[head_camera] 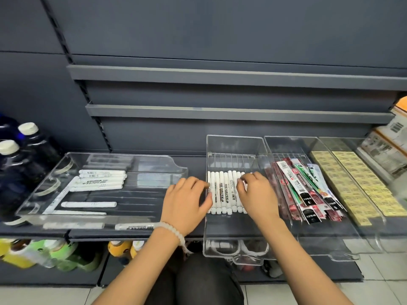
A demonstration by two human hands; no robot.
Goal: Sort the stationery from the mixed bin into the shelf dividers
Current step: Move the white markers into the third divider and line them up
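A clear mixed bin (154,164) lies on the shelf at left with several white markers (101,180) loose inside. To its right stands a clear divider tray (233,142) holding a neat row of white markers (224,192). My left hand (186,203) touches the left end of that row with bent fingers. My right hand (255,192) rests on the row's right end, fingers curled over the last markers. Whether either hand grips a marker is hidden by the fingers.
Two more divider trays sit to the right, one with packaged pens (304,192), one with yellow eraser packs (356,186). Dark bottles (19,164) stand at far left. Boxes (394,137) are at far right. One marker (134,227) lies on the shelf edge. Drink bottles fill the shelf below.
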